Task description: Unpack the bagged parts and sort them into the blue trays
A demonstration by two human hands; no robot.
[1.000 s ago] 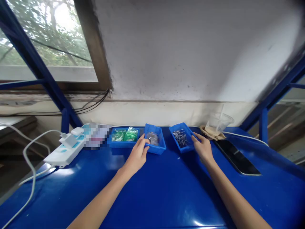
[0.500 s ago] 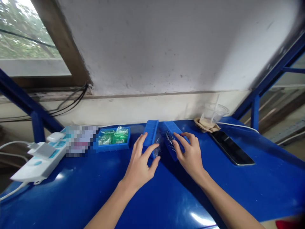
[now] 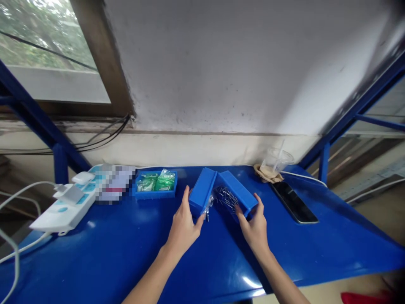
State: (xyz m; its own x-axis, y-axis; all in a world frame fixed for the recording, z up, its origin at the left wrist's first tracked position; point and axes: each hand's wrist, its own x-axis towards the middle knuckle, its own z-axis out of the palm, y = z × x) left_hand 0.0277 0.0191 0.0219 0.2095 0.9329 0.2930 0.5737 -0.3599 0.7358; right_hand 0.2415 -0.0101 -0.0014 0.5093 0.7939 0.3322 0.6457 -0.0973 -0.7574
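Observation:
My left hand (image 3: 183, 224) grips the near end of a blue plastic bin (image 3: 202, 188), thumb on one side and fingers on the other. That bin lies tipped toward the right, its opening turned away from view. Small metal pieces in clear plastic (image 3: 209, 203) show at its right edge. My right hand (image 3: 255, 228) is closed on the near end of a second blue bin (image 3: 239, 190), tipped toward the left. Thin metal screws or nails (image 3: 226, 198) lie at its open side, between the bins. The bins' far ends nearly touch.
A blue tray (image 3: 155, 194) of green and clear packets stands at left, beside a blurred-out item (image 3: 115, 185) and a white power strip (image 3: 63, 211) with plugs. To the right are a phone (image 3: 294, 202) and a plastic cup (image 3: 278, 159) on brown paper. The wall closes off the back.
Both hands have closed around the near ends of the bins. The bins have tipped further toward each other, and more of the metal pieces show between them. The view has shifted slightly left.

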